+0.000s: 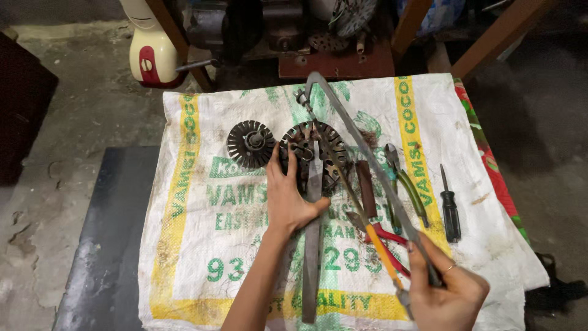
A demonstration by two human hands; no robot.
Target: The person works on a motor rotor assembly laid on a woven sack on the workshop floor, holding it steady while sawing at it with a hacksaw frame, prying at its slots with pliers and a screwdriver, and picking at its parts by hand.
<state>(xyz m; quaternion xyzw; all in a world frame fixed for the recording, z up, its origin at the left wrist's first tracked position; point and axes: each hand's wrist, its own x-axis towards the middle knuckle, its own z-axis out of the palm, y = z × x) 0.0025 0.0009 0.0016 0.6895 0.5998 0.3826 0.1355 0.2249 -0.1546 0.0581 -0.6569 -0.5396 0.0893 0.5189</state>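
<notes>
Head view: the left hand [288, 193], fingers spread, presses on the round slotted metal core [315, 156] lying mid-sack [184, 245]. The right hand [444, 291], fingers wrapped tight, grips the hacksaw [361, 156], whose long axis slants up-left across the core.

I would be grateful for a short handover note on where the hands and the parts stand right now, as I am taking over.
Left hand: pressed on the round slotted metal core, steadying it on the white sack.
Right hand: grips the hacksaw handle; its blade lies across the core.
A long flat file lies under the left hand. A second finned disc sits left of the core; pliers and a screwdriver lie to the right.
Any cut made so far cannot be seen.
</notes>
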